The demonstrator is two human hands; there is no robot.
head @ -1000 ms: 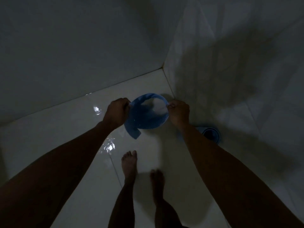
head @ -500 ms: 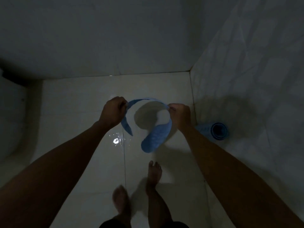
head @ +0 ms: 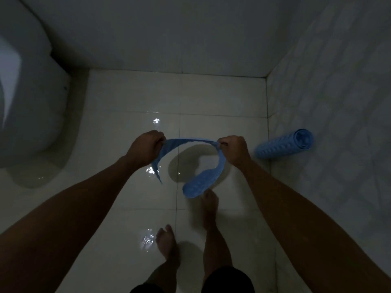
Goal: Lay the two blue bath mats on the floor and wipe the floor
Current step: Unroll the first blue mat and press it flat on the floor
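Note:
A blue bath mat point(head: 201, 182) with a bumpy surface hangs above the wet white tiled floor point(head: 131, 144). My left hand point(head: 146, 148) grips one corner of its top edge and my right hand point(head: 233, 150) grips the other. The mat curls down between them, and its lower end hangs just above my right foot. A second blue bath mat point(head: 283, 143) lies rolled up on the floor against the right wall, to the right of my right hand.
A white toilet point(head: 27, 115) stands at the left. Tiled walls close the far side and the right side. My bare feet point(head: 167, 244) stand on the wet floor below the mat, with shiny water patches around them.
The view has swung left, so the toilet now shows. The mat has uncurled from a ring into a longer hanging strip. My feet have stepped back.

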